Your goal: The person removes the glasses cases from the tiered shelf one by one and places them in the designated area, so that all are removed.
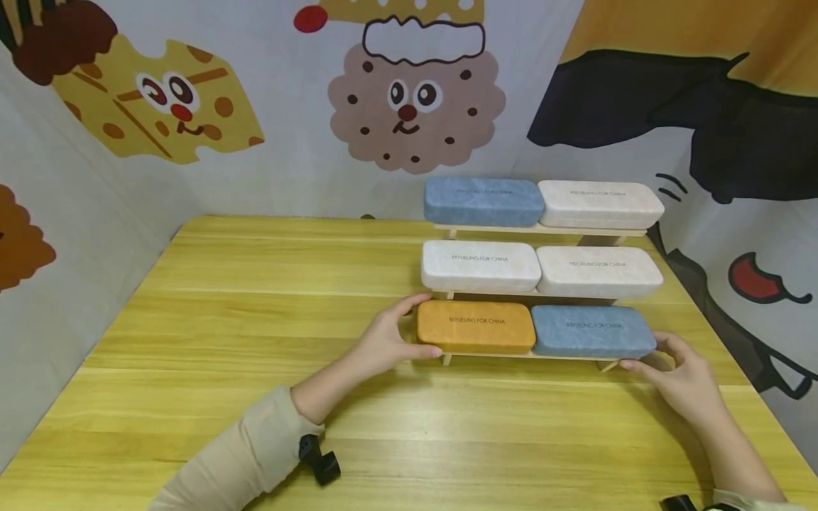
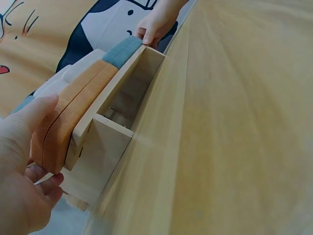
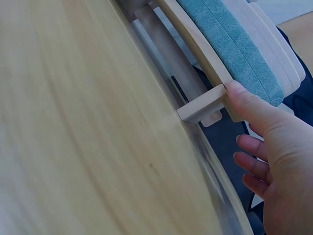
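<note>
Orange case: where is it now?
In the head view, the orange case is leftmost on the lowest shelf, between the left hand and a blue case.

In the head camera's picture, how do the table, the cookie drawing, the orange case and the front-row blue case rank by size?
1. Table
2. Cookie drawing
3. Orange case and front-row blue case: they look too alike to rank.

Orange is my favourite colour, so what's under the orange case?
A wooden shelf is right under the orange case, with a wooden leg and the table lower down. The case covers the shelf's top there, so that's hidden.
</note>
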A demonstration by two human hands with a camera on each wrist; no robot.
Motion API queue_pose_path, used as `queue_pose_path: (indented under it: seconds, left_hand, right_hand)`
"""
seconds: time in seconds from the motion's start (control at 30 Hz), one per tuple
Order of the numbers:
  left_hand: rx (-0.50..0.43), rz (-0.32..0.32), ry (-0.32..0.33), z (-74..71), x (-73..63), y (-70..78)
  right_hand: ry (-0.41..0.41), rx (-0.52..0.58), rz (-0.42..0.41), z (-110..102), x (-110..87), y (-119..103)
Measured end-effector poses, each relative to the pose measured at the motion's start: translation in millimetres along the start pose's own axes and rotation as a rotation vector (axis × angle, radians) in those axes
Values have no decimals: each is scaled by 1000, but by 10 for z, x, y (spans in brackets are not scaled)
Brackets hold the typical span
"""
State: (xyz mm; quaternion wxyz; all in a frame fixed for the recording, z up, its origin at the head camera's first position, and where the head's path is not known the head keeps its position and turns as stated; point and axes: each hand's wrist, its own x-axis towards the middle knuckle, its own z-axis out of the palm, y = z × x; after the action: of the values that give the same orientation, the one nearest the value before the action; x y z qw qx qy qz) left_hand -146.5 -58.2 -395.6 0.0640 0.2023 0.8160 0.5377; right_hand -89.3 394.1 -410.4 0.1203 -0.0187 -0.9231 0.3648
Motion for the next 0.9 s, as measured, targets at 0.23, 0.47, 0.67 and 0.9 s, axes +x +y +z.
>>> queue_pose_path:
  seconds: [0.23,0.47,0.67,0.9]
  left_hand:
    - [-8,-24,7,23,19,10]
    - [-10,-30,14,32,32,8]
    - [-24,-22,10,31,37,12]
    - [-51,-11,15,30,58,15]
  right_hand:
    - [-14,-10,17,-1,6,9]
    - [-2,-27,-19,13,6,19]
    - [-8,-28,-31,11,10,19]
    - [-14,-40,-33,6,12,22]
